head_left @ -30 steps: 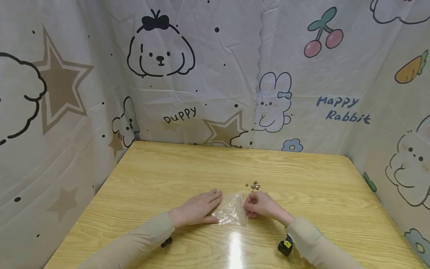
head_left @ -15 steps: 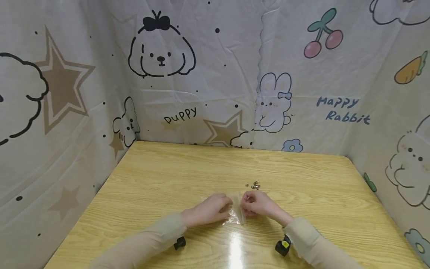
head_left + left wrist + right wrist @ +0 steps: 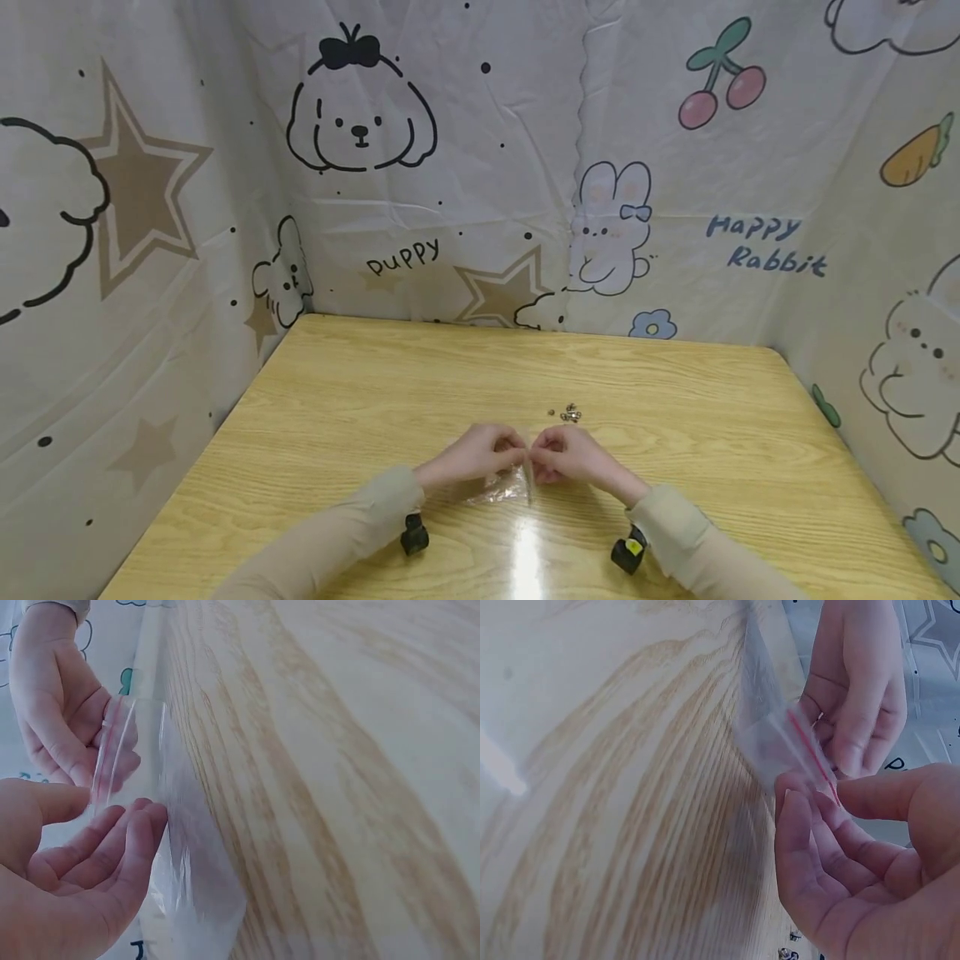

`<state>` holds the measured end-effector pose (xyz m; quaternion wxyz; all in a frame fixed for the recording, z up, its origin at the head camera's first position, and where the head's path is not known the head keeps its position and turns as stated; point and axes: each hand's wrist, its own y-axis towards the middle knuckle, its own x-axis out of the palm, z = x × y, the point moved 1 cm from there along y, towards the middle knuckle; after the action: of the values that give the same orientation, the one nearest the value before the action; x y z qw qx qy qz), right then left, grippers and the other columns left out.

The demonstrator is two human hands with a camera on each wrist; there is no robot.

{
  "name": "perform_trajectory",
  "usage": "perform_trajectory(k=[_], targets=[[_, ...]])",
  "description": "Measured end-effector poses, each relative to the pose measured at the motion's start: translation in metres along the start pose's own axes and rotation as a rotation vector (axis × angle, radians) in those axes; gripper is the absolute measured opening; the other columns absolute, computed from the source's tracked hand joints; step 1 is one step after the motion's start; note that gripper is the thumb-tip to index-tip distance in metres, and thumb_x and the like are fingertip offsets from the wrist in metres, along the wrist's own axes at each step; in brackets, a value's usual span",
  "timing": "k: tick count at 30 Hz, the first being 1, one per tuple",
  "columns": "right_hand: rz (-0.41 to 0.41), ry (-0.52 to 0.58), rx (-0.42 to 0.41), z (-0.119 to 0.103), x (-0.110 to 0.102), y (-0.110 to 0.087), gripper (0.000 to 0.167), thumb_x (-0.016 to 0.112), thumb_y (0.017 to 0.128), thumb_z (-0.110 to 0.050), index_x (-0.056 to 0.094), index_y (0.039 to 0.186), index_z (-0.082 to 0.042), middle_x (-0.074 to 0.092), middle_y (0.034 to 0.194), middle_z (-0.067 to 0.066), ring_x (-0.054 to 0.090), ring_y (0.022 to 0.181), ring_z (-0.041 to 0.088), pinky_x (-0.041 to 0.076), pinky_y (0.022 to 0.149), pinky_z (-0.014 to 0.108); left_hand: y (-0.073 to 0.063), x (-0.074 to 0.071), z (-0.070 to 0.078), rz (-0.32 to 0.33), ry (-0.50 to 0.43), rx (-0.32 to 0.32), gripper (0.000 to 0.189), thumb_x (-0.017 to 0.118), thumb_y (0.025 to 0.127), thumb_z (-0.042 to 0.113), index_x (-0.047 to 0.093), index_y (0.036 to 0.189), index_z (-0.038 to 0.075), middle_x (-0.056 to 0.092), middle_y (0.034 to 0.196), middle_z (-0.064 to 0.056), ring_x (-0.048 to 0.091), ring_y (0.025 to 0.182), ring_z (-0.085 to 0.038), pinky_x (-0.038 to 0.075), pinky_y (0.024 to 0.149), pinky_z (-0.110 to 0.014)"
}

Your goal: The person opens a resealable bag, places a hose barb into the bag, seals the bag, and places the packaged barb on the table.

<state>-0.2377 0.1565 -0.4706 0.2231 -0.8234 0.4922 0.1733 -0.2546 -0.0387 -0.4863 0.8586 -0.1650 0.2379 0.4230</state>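
A clear zip-lock bag [image 3: 508, 486] with a red line along its seal [image 3: 810, 750] is held up at its mouth between my two hands, its body slanting down to the left over the table. My left hand [image 3: 477, 454] pinches the bag near the seal, thumb on one side and curled fingers on the other, as the left wrist view shows. Close beside it, my right hand [image 3: 579, 458] grips the seal edge between thumb and bent fingers [image 3: 795, 832]. The fingertips of both hands almost meet. No contents show inside the clear plastic [image 3: 187, 862].
Several small shiny metal pieces [image 3: 571, 414] lie in a cluster just beyond my right hand, one slightly apart to the left. The wooden table [image 3: 375, 375] is bordered by printed cloth [image 3: 465, 167] at the back and sides. Black wrist devices [image 3: 628, 552] hang below both sleeves.
My left hand has gone from lying flat on the bag to pinching it by the seal, moving right. The bag's mouth is now lifted, and the right hand has shifted slightly left.
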Motion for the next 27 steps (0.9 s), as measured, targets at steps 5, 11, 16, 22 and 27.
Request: perform_trajectory(k=[5,11,16,22,27], targets=[[-0.016,0.039,0.000,0.000,0.001,0.001,0.025,0.065,0.096,-0.022,0.070,0.098,0.003,0.075,0.086,0.014,0.071,0.072,0.017,0.061,0.068,0.031,0.002,0.001,0.000,0.023,-0.051,-0.031,0.022,0.061,0.099,0.023,0.071,0.104,0.005,0.074,0.095,-0.009,0.067,0.076,-0.012,0.056,0.066,-0.022],[-0.020,0.047,0.005,0.002,0.001,0.002,0.019,0.066,0.095,-0.015,0.069,0.097,0.004,0.075,0.087,0.015,0.071,0.073,0.017,0.061,0.068,0.031,0.002,0.003,-0.003,0.026,-0.190,-0.080,0.018,0.065,0.096,0.018,0.070,0.101,0.001,0.074,0.092,-0.012,0.071,0.077,-0.017,0.060,0.068,-0.027],[-0.009,0.023,-0.002,0.003,0.001,0.002,0.018,0.067,0.093,-0.015,0.070,0.098,0.002,0.075,0.086,0.013,0.070,0.071,0.014,0.061,0.067,0.030,0.003,0.003,-0.007,0.023,-0.310,-0.121,0.017,0.067,0.094,0.013,0.069,0.099,-0.003,0.075,0.091,-0.018,0.074,0.075,-0.020,0.061,0.068,-0.029],[-0.006,0.016,-0.011,0.003,0.002,0.003,0.021,0.069,0.092,-0.020,0.072,0.099,0.000,0.076,0.086,0.012,0.069,0.070,0.013,0.060,0.067,0.031,0.005,0.003,-0.009,0.005,-0.373,-0.134,0.017,0.064,0.095,0.007,0.069,0.102,-0.007,0.074,0.093,-0.019,0.073,0.078,-0.018,0.062,0.073,-0.029],[-0.012,0.053,-0.004,0.003,0.003,0.003,0.024,0.071,0.091,-0.021,0.073,0.098,0.002,0.076,0.086,0.015,0.071,0.070,0.016,0.061,0.067,0.032,0.006,0.005,-0.011,-0.010,-0.378,-0.141,0.017,0.062,0.097,0.006,0.069,0.103,-0.008,0.073,0.092,-0.017,0.071,0.076,-0.013,0.062,0.073,-0.027]])
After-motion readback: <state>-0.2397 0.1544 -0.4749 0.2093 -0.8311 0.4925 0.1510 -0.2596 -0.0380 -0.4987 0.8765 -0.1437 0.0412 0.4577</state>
